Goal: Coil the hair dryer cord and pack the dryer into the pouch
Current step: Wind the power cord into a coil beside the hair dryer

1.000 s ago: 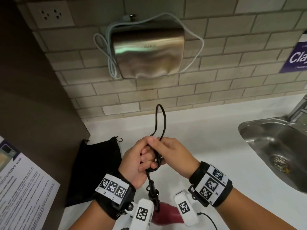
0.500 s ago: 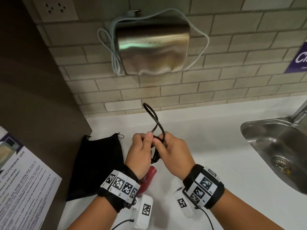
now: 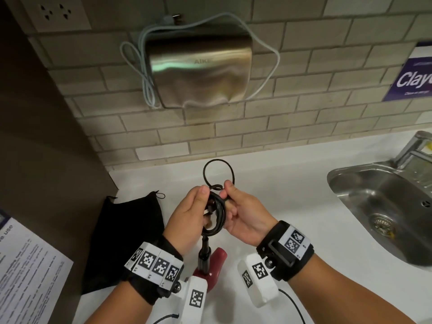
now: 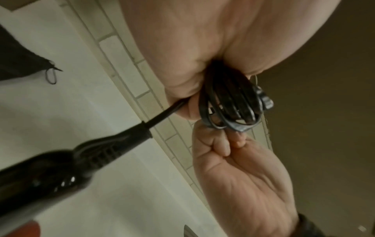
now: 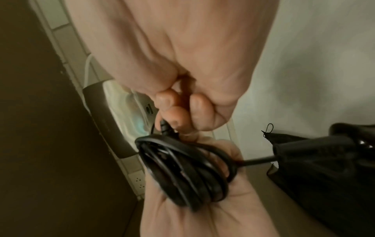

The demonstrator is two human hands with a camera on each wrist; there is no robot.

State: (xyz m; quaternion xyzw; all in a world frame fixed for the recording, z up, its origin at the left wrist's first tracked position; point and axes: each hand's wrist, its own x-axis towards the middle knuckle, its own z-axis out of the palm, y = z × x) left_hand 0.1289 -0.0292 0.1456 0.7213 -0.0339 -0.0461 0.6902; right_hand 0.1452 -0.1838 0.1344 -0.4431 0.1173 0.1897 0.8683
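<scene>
Both hands are up over the white countertop [image 3: 268,178], working the thin black power cord [image 3: 216,213] of the hair dryer. The left hand [image 3: 187,216] has its fingers and thumb curled round a bundle of several finished loops, so it's clamped on the coil. The right hand [image 3: 245,218] pinches the cord right next to it, thumb and forefinger on the strand where one more loose loop stands up above both hands. From the right wrist view you can see the coil [image 5: 188,170] lying across the left palm, with the plug end tucked up against the right fingertips [image 5: 178,115].

The cord runs straight down from the coil into the dark red and black hair dryer [image 3: 210,265], which hangs below and between the wrists; can't tell if it touches the counter. The black drawstring fabric pouch [image 3: 126,235] lies flat on the counter to the left, just beside the left wrist, not touching the dryer.

Off to the right there's a stainless steel sink [image 3: 383,206], and a brushed metal hand dryer [image 3: 201,71] on the tiled wall.
</scene>
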